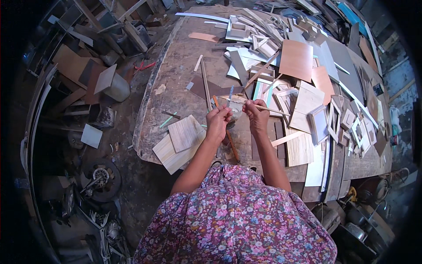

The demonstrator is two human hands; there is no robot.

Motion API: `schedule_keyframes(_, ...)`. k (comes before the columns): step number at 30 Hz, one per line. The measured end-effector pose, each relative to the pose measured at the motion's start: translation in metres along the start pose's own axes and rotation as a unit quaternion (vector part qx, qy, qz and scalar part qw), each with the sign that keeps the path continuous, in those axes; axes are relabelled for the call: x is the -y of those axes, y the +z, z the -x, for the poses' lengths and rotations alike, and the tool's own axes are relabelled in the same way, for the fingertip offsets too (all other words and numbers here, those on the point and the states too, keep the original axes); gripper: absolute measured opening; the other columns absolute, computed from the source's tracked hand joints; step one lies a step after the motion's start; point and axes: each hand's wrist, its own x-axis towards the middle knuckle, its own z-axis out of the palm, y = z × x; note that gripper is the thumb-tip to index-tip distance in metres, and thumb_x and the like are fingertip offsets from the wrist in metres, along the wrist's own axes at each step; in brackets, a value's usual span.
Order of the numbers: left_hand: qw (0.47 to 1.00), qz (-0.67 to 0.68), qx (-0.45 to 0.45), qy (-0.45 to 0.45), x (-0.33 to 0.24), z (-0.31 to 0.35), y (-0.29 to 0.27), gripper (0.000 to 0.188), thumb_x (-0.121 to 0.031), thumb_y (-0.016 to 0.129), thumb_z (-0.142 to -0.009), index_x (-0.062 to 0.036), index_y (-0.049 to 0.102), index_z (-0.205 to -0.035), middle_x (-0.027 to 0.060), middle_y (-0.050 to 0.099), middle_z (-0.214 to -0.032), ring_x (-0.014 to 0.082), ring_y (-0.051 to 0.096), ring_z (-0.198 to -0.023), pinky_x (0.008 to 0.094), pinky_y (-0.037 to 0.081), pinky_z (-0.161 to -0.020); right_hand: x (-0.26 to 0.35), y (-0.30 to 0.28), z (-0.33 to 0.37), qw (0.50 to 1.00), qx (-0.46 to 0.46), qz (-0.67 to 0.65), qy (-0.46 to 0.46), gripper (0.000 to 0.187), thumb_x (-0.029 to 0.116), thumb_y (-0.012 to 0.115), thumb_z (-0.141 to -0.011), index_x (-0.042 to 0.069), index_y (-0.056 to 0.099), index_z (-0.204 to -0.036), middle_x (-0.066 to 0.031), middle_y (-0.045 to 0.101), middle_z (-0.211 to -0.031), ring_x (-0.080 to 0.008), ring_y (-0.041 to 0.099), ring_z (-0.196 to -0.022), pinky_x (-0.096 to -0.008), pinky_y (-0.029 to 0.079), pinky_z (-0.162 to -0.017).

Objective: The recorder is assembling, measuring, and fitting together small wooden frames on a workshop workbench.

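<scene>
Both my hands are raised close together over the near part of a worn wooden table (176,66). My right hand (256,116) is closed around a thin wooden stick (273,110), which slants out to the right past the fingers. My left hand (218,122) has its fingers pinched together; what lies in them is too small to make out. Just beyond its fingertips rises a slim bluish, pen-like piece (231,92). An orange-brown strip (232,147) passes behind the left hand. Two pale wood panels (184,134) overlap to the left of my left forearm.
Wooden frames, small boxes and offcuts pile up on the right, with a tan sheet (297,60) among them. A long narrow stick (205,83) lies beyond my left hand. On the floor at left are a wheel (102,179) and a grey container (115,86).
</scene>
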Motion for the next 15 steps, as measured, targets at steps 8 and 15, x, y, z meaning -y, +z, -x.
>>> schedule_keyframes(8, 1.000, 0.018, -0.001, 0.000, 0.001, -0.003, -0.003, 0.015, -0.001, 0.054, -0.073, 0.0016, 0.052, -0.088, 0.0053, 0.055, -0.072, 0.0106, 0.051, -0.061, 0.0194, 0.038, -0.052, 0.004, 0.003, 0.003, 0.999, 0.011, 0.040, 0.016, 0.013, 0.003, 0.059, -0.071, 0.000, 0.050, -0.080, -0.0080, 0.055, -0.071, -0.0131, 0.053, -0.055, -0.0211, 0.044, -0.051)
schedule_keyframes(15, 0.999, 0.029, 0.015, -0.015, 0.000, -0.004, -0.003, 0.016, 0.000, 0.054, -0.073, 0.0015, 0.051, -0.090, 0.0062, 0.056, -0.077, 0.0116, 0.053, -0.065, 0.0200, 0.039, -0.055, 0.007, 0.000, -0.004, 1.000, -0.015, 0.028, 0.000, 0.014, 0.004, 0.060, -0.071, 0.001, 0.049, -0.080, -0.0077, 0.055, -0.066, -0.0124, 0.053, -0.055, -0.0185, 0.041, -0.047)
